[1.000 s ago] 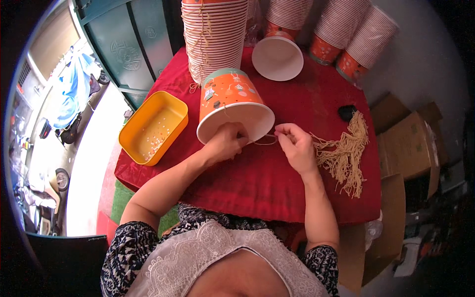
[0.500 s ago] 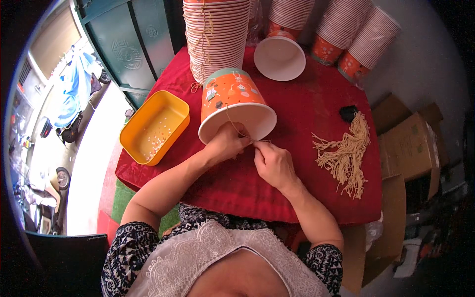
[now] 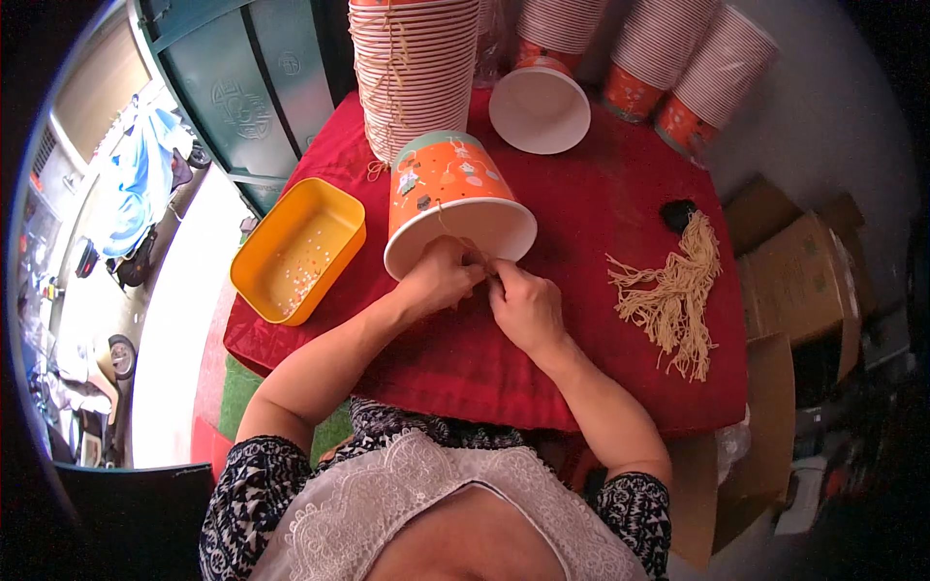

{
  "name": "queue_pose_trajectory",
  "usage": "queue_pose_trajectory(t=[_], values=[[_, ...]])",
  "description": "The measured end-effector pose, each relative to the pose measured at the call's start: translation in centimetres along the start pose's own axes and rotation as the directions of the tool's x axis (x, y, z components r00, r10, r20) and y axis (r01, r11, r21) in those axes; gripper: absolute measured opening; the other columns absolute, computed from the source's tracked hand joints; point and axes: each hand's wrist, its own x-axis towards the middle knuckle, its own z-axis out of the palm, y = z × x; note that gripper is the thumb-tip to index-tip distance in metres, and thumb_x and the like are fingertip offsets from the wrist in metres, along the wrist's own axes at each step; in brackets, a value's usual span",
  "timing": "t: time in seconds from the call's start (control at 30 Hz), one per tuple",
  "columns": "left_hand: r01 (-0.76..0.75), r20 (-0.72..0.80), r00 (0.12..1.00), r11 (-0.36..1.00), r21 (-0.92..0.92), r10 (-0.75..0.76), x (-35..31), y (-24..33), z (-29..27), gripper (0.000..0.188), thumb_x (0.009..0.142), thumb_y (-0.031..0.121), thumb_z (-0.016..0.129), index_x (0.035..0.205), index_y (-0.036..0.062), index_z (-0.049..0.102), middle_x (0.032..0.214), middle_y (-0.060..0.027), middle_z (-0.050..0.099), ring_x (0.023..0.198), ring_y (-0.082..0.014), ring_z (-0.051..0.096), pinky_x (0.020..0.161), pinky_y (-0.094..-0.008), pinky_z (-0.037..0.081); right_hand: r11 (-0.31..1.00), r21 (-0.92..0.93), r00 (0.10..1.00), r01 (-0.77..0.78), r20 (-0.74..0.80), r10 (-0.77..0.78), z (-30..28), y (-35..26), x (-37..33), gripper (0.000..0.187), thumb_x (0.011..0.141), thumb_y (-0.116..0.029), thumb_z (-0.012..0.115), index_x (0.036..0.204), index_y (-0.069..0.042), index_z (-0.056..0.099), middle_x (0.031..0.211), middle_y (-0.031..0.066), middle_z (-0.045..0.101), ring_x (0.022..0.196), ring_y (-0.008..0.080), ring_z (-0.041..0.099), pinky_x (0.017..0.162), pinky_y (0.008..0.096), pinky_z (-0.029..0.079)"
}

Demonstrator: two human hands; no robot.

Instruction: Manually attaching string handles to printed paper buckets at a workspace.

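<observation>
A big orange paper tub [image 3: 453, 179] with a white inside is lying on its side on a dark red cloth [image 3: 630, 382], its round mouth facing the person. A thin tan string [image 3: 443, 219] is hanging by its rim. The left hand [image 3: 444, 276] and the right hand [image 3: 526, 308] are meeting at the mouth — both are pinching the string between closed fingertips. A yellow plastic box [image 3: 334, 208] is sitting at the left, and a tan string bundle [image 3: 683, 300] is lying at the right.
</observation>
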Motion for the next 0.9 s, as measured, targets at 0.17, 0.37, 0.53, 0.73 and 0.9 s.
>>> queue_pose_trajectory(t=[0.17, 0.37, 0.53, 0.73, 0.9], values=[[0.016, 0.011, 1.0, 1.0, -0.012, -0.016, -0.1, 0.2, -0.1, 0.018, 0.085, 0.015, 0.058, 0.087, -0.0035, 0.06, 0.065, -0.0065, 0.057, 0.053, -0.0147, 0.054, 0.047, -0.0298, 0.044, 0.997, -0.064, 0.997, 0.052, -0.046, -0.055, 0.5, 0.2, 0.0, 0.01, 0.081, -0.006, 0.063, 0.087, -0.002, 0.056, 0.077, 0.0187, 0.064, 0.069, 0.038, 0.064, 0.058, 0.0465, 0.051], [0.007, 0.023, 1.0, 1.0, -0.019, -0.006, 0.0, -0.1, -0.2, 0.018, 0.086, 0.015, 0.058, 0.089, -0.0033, 0.06, 0.066, -0.0064, 0.058, 0.051, -0.0148, 0.054, 0.046, -0.0296, 0.044, 0.999, -0.025, 0.994, 0.027, -0.108, -0.029, 0.2, -0.3, 0.2, 0.013, 0.081, -0.001, 0.06, 0.093, -0.002, 0.058, 0.084, 0.021, 0.064, 0.071, 0.0407, 0.064, 0.059, 0.0468, 0.052], [0.03, 0.018, 0.999, 0.999, -0.025, -0.029, 0.0, -0.1, 0.0, 0.018, 0.087, 0.015, 0.059, 0.089, -0.0031, 0.06, 0.065, -0.0062, 0.057, 0.051, -0.0151, 0.055, 0.045, -0.029, 0.045, 0.997, 0.074, 0.989, 0.0, -0.145, 0.01, 0.7, 0.0, 0.3, 0.026, 0.083, -0.001, 0.058, 0.109, -0.001, 0.055, 0.086, 0.0224, 0.064, 0.073, 0.0418, 0.064, 0.062, 0.0466, 0.052], [0.042, 0.022, 0.999, 0.999, -0.03, -0.042, -0.2, 0.2, -0.1, 0.019, 0.086, 0.015, 0.06, 0.09, -0.0033, 0.061, 0.064, -0.0062, 0.058, 0.051, -0.0153, 0.055, 0.045, -0.0291, 0.045, 0.972, 0.188, 0.989, -0.14, -0.028, 0.148, 0.4, -0.4, 0.0, 0.033, 0.082, 0.001, 0.058, 0.114, 0.0, 0.052, 0.083, 0.0229, 0.063, 0.07, 0.0412, 0.064, 0.061, 0.0461, 0.052], [0.054, 0.006, 0.999, 0.999, -0.008, -0.054, -0.2, 0.2, -0.1, 0.019, 0.086, 0.015, 0.06, 0.091, -0.0037, 0.061, 0.065, -0.0069, 0.059, 0.052, -0.0155, 0.056, 0.046, -0.0298, 0.046, 0.986, 0.153, 0.989, -0.057, -0.128, 0.077, -0.2, -0.8, 0.4, 0.037, 0.079, 0.005, 0.057, 0.115, 0.002, 0.052, 0.1, 0.0245, 0.06, 0.085, 0.0419, 0.063, 0.068, 0.0453, 0.052]])
